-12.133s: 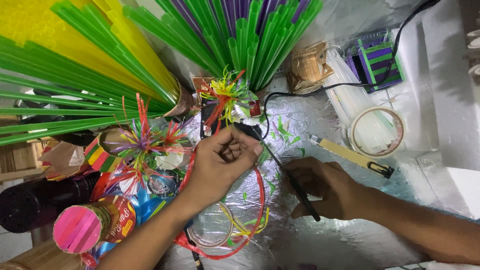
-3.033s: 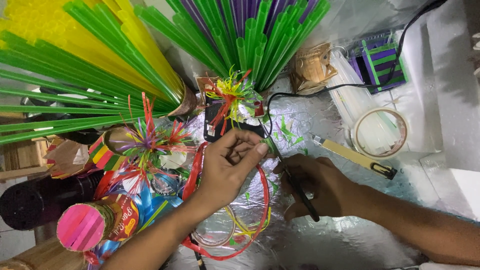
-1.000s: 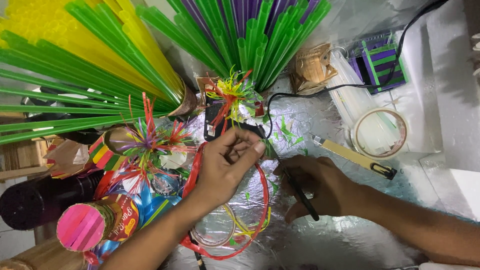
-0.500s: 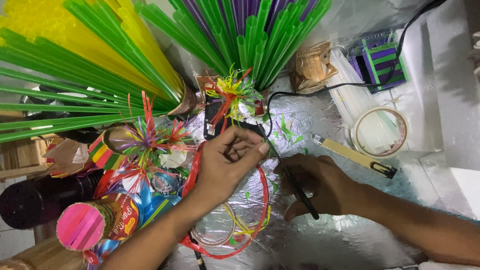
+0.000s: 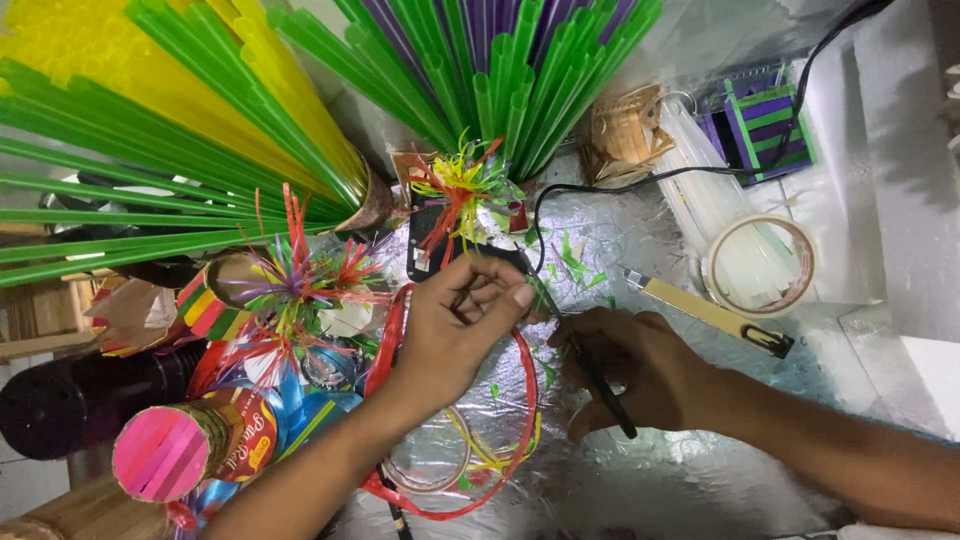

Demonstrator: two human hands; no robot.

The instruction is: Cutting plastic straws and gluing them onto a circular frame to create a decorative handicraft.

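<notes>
Left hand (image 5: 455, 325) at frame centre, forearm entering from the lower left; fingers curled, thumb tip pressed against the index in a pinch. Right hand (image 5: 635, 375) just right of centre, forearm entering from the lower right; fingers folded under, knuckles up, closed grip. The two hands sit close together.

Green and yellow straws (image 5: 150, 130) fan beside a green and purple bunch (image 5: 500, 60). The foil surface (image 5: 640, 490) is silver, the box (image 5: 765, 120) purple with green stripes, the ribbon loop (image 5: 525, 400) red, the tube end (image 5: 160, 455) pink.
</notes>
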